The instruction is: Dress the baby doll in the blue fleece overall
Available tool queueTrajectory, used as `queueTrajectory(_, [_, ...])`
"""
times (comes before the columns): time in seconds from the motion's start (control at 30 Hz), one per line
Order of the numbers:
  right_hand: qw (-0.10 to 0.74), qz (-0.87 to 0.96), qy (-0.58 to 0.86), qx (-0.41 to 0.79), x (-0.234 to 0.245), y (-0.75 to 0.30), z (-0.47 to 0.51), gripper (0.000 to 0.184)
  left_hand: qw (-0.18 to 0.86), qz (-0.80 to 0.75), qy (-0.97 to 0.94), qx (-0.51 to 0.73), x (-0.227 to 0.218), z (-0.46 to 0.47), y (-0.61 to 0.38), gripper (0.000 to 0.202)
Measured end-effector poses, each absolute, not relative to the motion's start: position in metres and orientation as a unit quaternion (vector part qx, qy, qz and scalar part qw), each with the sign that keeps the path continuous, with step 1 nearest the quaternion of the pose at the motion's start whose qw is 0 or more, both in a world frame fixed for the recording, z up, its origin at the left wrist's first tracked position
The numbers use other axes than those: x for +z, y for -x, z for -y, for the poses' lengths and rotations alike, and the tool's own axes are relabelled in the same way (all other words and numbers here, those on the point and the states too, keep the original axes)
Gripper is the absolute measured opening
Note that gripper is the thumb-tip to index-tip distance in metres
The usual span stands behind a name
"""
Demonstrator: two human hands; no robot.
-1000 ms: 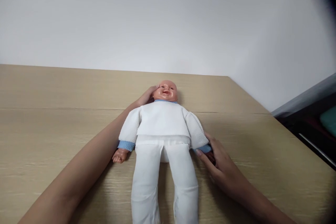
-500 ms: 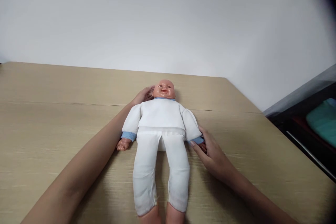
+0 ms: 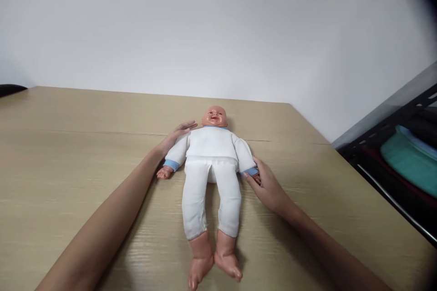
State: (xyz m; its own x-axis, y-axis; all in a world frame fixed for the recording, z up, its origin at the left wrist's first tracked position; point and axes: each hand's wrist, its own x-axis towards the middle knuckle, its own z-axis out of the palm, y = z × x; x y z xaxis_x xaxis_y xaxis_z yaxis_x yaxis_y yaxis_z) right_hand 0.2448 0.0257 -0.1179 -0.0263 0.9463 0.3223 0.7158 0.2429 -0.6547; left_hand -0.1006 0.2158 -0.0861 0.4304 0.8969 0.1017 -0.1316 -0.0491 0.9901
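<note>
A baby doll (image 3: 212, 143) lies on its back on the wooden table (image 3: 85, 159), head at the far side and bare feet toward me. It wears a white long-sleeved top with blue cuffs and white trousers. My left hand (image 3: 180, 131) is beside the doll's shoulder on the left, fingers stretched toward the head and apart from it; its palm is turned partly out of sight. At the other side, my right hand (image 3: 268, 185) wraps around the doll's wrist and blue cuff, thumb in front and fingers mostly hidden behind.
A pale wall (image 3: 164, 41) rises behind the table, with an opening at its top. To the right, a black rack (image 3: 368, 177) holds a green item (image 3: 409, 159) below table height. A dark curved object (image 3: 12, 89) shows at the far left edge.
My left hand has drawn back from the doll's head to beside its shoulder. The right hand keeps its hold on the wrist. The view has shifted, bringing the doll's feet into sight.
</note>
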Motion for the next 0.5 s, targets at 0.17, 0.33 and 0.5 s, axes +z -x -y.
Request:
queueTrajectory(0.17, [0.361,0.696,0.601,0.157,-0.121,-0.246,-0.026,0.058,0.537,-0.371,-0.652,0.385,-0.078,-0.191,0.110,0.059])
queueTrajectory(0.33, [0.370,0.692,0.603,0.142,-0.124,-0.247,-0.030,0.060,0.501,-0.407,-0.653,0.395,-0.083,-0.196,0.106,0.054])
queueTrajectory(0.5, [0.378,0.685,0.609,0.134,-0.126,-0.247,-0.035,0.060,0.503,-0.420,-0.633,0.411,-0.087,-0.199,0.104,0.055])
